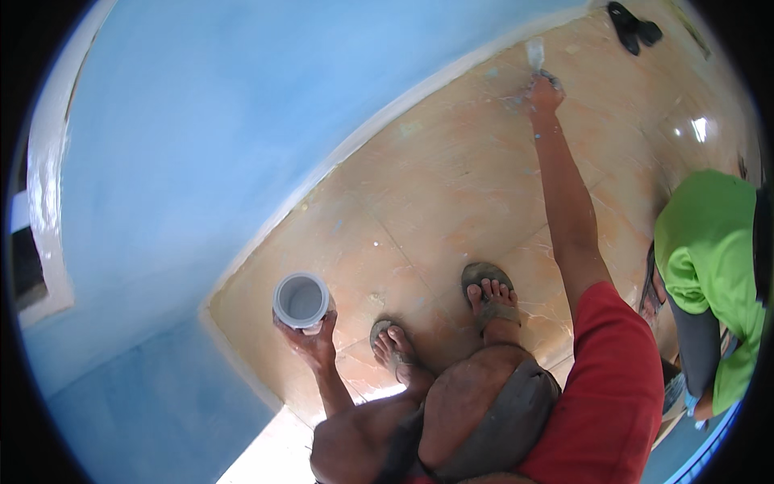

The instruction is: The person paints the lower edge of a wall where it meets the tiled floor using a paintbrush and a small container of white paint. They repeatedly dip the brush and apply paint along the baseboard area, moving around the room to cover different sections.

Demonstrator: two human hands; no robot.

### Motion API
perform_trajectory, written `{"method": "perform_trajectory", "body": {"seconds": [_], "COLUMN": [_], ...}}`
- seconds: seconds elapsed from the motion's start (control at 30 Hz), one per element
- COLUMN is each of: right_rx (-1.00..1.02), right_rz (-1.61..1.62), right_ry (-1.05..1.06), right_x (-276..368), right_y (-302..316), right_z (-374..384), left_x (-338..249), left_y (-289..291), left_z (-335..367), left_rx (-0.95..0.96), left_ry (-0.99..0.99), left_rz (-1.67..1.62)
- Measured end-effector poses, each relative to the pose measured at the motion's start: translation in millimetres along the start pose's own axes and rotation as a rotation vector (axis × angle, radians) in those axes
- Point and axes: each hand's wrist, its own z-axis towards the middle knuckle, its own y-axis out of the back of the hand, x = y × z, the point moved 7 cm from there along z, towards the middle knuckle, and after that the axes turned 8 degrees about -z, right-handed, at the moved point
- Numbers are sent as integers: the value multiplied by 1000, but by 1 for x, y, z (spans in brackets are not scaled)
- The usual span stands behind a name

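My left hand (310, 339) grips a small round grey-white container (301, 300) from below, its open mouth facing up, close to the blue wall. My right arm reaches far forward and my right hand (544, 93) is closed on the handle of a paintbrush (535, 55), whose pale bristles point toward the white strip where the tiled floor (435, 185) meets the wall. My two sandalled feet (488, 294) stand on the tan tiles below me.
A blue painted wall (210, 121) fills the left side, with a white-framed opening (44, 202) at the far left. A person in a green shirt (709, 258) crouches at the right. Dark sandals (633, 24) lie on the floor at the top right.
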Motion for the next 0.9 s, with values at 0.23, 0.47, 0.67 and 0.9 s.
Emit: {"method": "perform_trajectory", "body": {"seconds": [0.23,0.47,0.67,0.9], "right_rx": [157,264,411,866], "right_rz": [-22,98,-174,-727], "right_ry": [-270,-291,-181,7], "right_x": [-41,-72,-75,-70], "right_y": [-91,-149,-198,-208], "right_z": [-139,-312,-441,-451], "left_x": [-5,-14,-12,-9], "left_y": [-13,-19,-9,8], "left_z": [1,3,-3,-9], "left_rx": [10,57,44,-38], "left_ry": [-34,-28,-37,-26], "left_rz": [-71,-88,-144,-156]}}
